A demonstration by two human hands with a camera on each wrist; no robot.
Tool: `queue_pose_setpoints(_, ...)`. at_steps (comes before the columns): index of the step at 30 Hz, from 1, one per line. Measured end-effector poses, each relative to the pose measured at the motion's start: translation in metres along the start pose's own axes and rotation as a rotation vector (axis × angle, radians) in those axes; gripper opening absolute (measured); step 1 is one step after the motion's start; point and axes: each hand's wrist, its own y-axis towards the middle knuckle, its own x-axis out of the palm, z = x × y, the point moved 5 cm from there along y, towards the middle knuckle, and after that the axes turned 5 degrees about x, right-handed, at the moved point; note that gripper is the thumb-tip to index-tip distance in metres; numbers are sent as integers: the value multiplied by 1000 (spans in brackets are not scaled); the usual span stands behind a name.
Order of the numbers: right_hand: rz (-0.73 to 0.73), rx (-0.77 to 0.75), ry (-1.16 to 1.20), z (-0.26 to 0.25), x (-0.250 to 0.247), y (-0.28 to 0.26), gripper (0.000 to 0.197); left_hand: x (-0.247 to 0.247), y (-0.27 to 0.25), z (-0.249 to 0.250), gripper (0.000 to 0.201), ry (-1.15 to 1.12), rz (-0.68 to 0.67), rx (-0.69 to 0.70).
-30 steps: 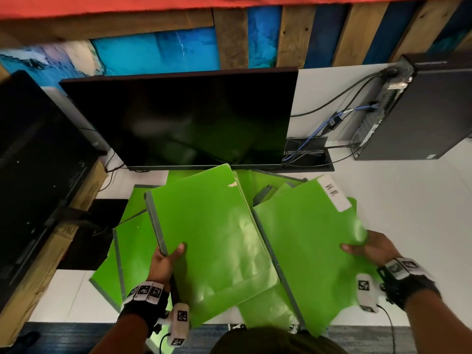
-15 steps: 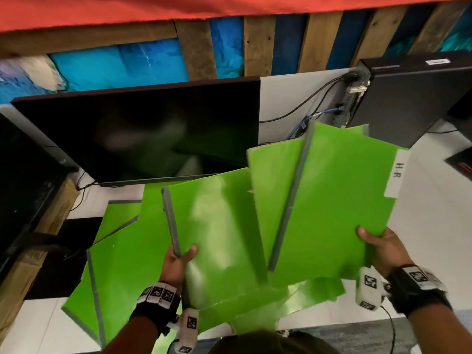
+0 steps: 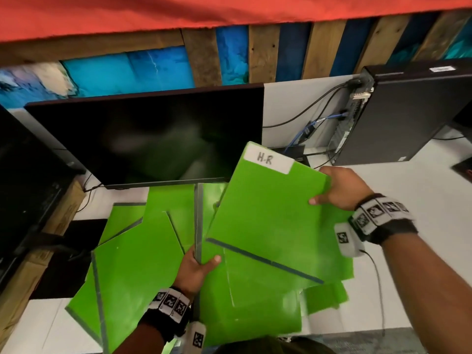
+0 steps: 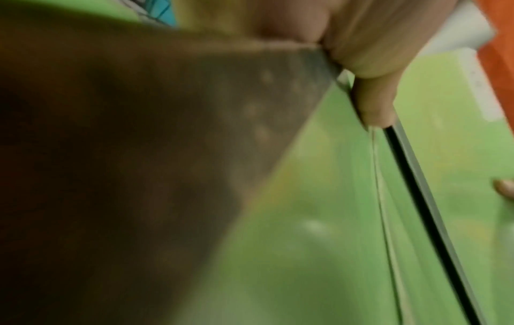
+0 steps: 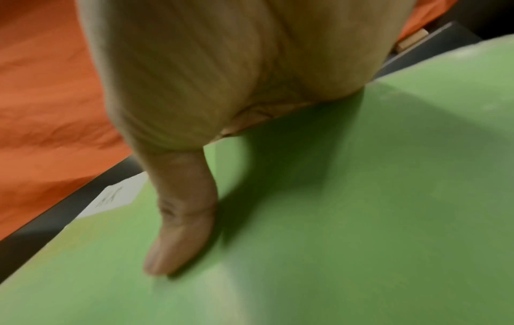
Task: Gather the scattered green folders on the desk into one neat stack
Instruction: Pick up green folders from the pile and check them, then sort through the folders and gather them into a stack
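In the head view my right hand [image 3: 332, 187] grips a green folder with a white "H-R" label [image 3: 265, 221] by its far right corner and holds it tilted above the pile. The right wrist view shows the thumb [image 5: 180, 220] pressed flat on that folder's cover [image 5: 361, 220]. My left hand [image 3: 201, 261] pinches another green folder by the near end of its grey spine [image 3: 198, 221], thumb on the right side. The left wrist view shows the thumb [image 4: 372, 99] on that dark spine. Several more green folders [image 3: 138, 264] lie fanned and overlapping on the white desk [image 3: 408, 238].
A dark monitor [image 3: 153, 139] stands just behind the folders. A black computer tower [image 3: 408, 111] with cables [image 3: 311, 129] is at the back right. A second black screen [image 3: 25, 187], a cardboard box [image 3: 30, 272] and a black pad [image 3: 69, 256] are at the left.
My right hand turned the H-R folder so its label points away from me and brought it left, over the left hand's folder. My left hand shifted its folder to the right.
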Motion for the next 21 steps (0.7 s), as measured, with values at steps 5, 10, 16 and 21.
queue_pose_setpoints(5,96,82,210,0,17,9,50,12,-7,4,58,83,-30,-29)
queue_pose_setpoints(10,183,312,609,60,49,-10,47,-6,-5,-8,35,39,133,-66)
queue_pose_setpoints(16,36,695,694,126,129,-59,51,-24,2,-32,48,-35,344,-162)
queue_pose_setpoints(21,72,836,648,119,152,-82,47,-8,7,-29,42,-40,316,-168)
